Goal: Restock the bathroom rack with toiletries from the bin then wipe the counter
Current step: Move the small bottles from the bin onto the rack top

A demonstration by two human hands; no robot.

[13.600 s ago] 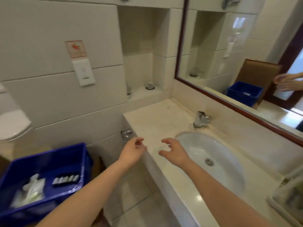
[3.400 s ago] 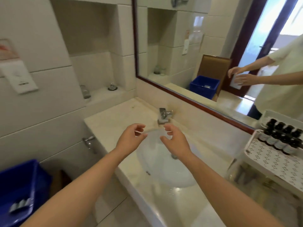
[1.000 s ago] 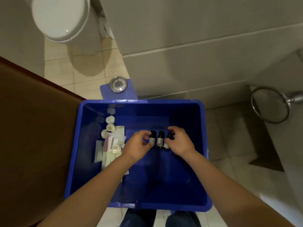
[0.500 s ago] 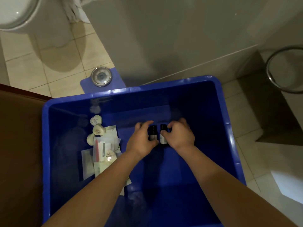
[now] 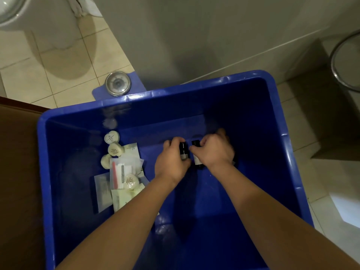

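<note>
Both your hands are down in the blue bin (image 5: 175, 90), just past its middle toward 12 o'clock. Your left hand (image 5: 171, 162) curls its fingers round the left bottle (image 5: 183, 151), a small dark one. Your right hand (image 5: 214, 151) pinches the right bottle (image 5: 197, 159) near its cap. The two bottles lie side by side, nearly touching. Your right hand covers whatever lies at its 3 o'clock, so you cannot tell what is there. At 9 o'clock of your left hand, well apart from the bottles, lie round soaps (image 5: 115, 149) and a pile of sachets (image 5: 120, 195); your left forearm crosses the pile's near corner. Beyond the bin's far rim, a floor drain (image 5: 117, 83) sits at 11 o'clock, a toilet (image 5: 11, 14) further off at 10, and a metal ring (image 5: 334, 73) at 2. A brown panel (image 5: 19, 172) is just beside the bin at 9
</note>
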